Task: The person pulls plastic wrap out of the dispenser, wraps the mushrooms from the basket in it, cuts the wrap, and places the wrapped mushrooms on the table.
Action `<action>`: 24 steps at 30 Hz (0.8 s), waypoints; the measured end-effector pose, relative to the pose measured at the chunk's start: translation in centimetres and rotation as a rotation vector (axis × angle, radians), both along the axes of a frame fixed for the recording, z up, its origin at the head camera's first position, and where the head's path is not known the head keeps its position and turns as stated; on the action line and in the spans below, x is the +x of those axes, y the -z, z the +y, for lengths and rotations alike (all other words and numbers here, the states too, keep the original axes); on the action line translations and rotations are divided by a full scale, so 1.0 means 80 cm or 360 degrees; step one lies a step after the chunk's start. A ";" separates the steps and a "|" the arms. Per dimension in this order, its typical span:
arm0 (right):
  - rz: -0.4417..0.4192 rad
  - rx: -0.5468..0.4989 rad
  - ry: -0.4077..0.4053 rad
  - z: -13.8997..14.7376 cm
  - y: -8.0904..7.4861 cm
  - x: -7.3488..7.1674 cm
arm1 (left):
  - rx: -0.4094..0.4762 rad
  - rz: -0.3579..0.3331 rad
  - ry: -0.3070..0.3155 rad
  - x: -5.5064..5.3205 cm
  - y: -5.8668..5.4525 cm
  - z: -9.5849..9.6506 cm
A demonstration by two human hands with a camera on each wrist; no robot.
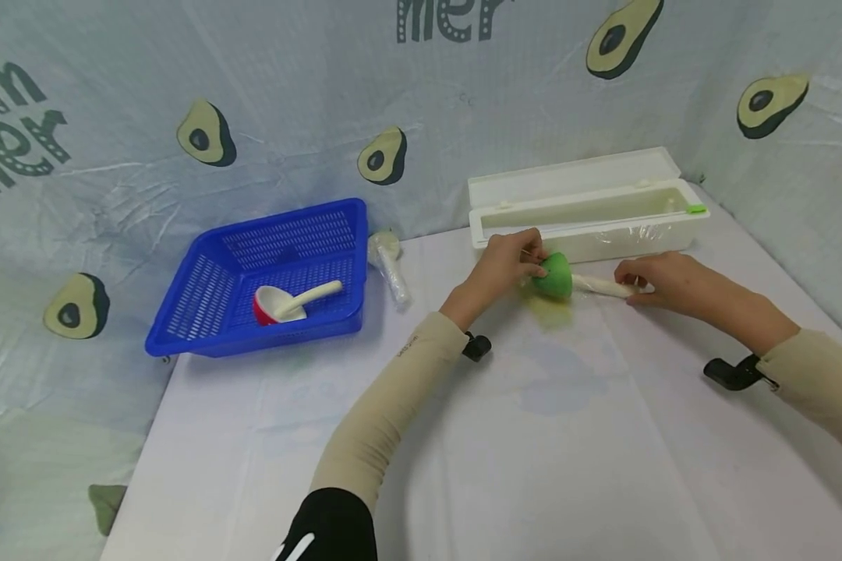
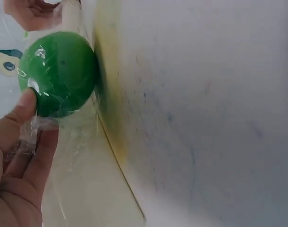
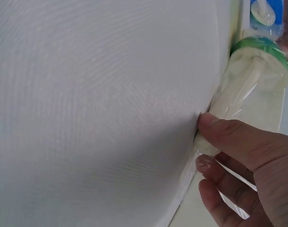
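On the tabletop [image 1: 519, 467], right of the frame's centre, lies a green ladle [image 1: 553, 276], probably light, stiff and slippery in its clear film [image 2: 30, 137]. The left hand [image 1: 505, 265] has fingers pinching film at the bowl; the right hand [image 1: 673, 284] pinches the handle's end, likely the surest hold.

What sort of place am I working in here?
Likely a makeshift tabletop work corner rather than a working kitchen: avocado-print sheeting hangs behind a white-covered table that holds a blue basket and an open white box.
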State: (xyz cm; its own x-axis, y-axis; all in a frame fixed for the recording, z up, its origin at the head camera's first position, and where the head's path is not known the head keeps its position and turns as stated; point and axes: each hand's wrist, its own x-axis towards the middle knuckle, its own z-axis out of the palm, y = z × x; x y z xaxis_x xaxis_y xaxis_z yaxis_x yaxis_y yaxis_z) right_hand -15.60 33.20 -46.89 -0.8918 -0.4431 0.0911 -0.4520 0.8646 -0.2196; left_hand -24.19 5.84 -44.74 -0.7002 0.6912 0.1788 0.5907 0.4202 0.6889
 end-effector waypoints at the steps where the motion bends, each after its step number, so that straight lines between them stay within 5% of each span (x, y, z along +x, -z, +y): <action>1: -0.0009 0.0005 0.0004 0.000 0.000 0.000 | -0.0052 0.0061 0.0046 -0.003 0.000 -0.001; 5: -0.0020 0.0016 0.0011 -0.001 0.002 -0.001 | -0.0163 0.0304 0.0189 -0.004 -0.001 0.001; 12: 0.0010 0.0012 -0.0041 0.002 0.004 -0.002 | -0.0488 0.1188 0.0066 0.007 -0.002 0.008; 15: 0.0021 0.0010 -0.0055 0.002 0.005 -0.002 | -0.0580 0.1264 0.0065 0.011 -0.004 0.006; 24: 0.0045 0.0025 -0.0076 0.004 0.005 -0.004 | -0.0774 0.1162 0.0001 0.013 -0.006 0.009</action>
